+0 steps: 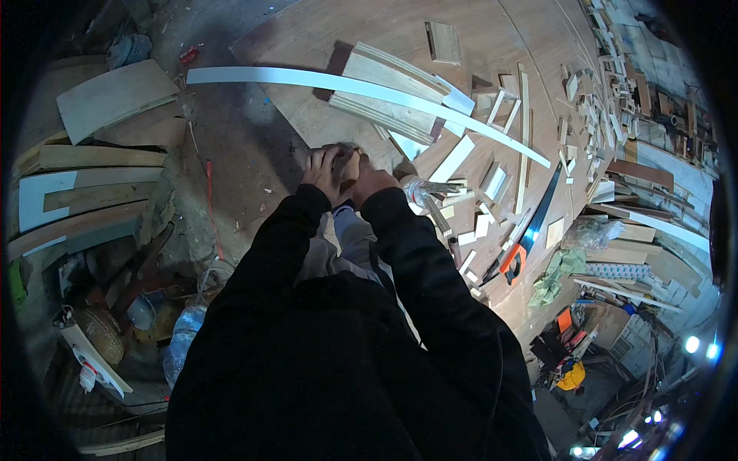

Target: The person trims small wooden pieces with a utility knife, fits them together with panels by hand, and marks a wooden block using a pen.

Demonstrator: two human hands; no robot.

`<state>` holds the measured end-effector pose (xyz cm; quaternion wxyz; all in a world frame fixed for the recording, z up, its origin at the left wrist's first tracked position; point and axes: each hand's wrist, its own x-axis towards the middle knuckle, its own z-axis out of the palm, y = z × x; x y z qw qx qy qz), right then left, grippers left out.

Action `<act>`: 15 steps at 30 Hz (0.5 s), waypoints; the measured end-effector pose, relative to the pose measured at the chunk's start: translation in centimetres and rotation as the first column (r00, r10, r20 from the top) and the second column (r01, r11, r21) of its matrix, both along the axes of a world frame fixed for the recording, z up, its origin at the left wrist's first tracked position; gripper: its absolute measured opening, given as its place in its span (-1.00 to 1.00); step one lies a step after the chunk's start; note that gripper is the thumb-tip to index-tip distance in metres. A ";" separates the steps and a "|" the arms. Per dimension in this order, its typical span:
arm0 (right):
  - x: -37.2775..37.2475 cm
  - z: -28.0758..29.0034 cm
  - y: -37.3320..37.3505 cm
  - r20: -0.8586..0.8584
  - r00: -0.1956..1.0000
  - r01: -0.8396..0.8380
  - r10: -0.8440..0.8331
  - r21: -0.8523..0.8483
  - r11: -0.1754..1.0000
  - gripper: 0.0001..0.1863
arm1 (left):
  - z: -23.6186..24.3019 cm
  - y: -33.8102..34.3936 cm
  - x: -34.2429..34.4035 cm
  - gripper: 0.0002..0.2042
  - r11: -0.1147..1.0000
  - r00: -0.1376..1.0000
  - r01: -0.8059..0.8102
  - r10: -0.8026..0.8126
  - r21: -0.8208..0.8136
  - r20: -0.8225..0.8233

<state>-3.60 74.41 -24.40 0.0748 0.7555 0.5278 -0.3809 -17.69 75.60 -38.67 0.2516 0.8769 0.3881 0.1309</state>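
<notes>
Meeting by littered brown boards [304, 42] in a workshop [659, 65], left hand [320, 173] and right hand [375, 183] curl fingers [315, 158], hold unclear.

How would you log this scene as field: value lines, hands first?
Left grip: against small brown piece, material unclear
Right grip: against the same piece
Closure on piece: cannot be told
Beside right grip: clear plastic bottle
Ahead: long thin white strip crossing over pale grooved wooden board
Right side: dark-bladed handsaw, orange-and-black handle
</notes>
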 end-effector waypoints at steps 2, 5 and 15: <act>-0.3 0.5 0.8 0.029 0.999 -0.026 0.027 -0.032 0.999 -0.31 | -0.5 -0.2 -0.1 -0.16 1.000 0.998 -0.001 0.000 0.016 0.061; -0.9 0.4 1.7 0.027 0.998 -0.058 0.059 -0.046 0.997 -0.37 | -1.5 -0.3 0.0 -0.12 0.998 0.992 -0.026 0.019 0.058 0.126; -0.9 -3.1 -2.6 0.032 0.995 0.094 -0.096 0.055 0.994 -0.32 | -0.9 -0.4 0.5 -0.24 0.991 0.977 -0.058 0.031 0.123 0.209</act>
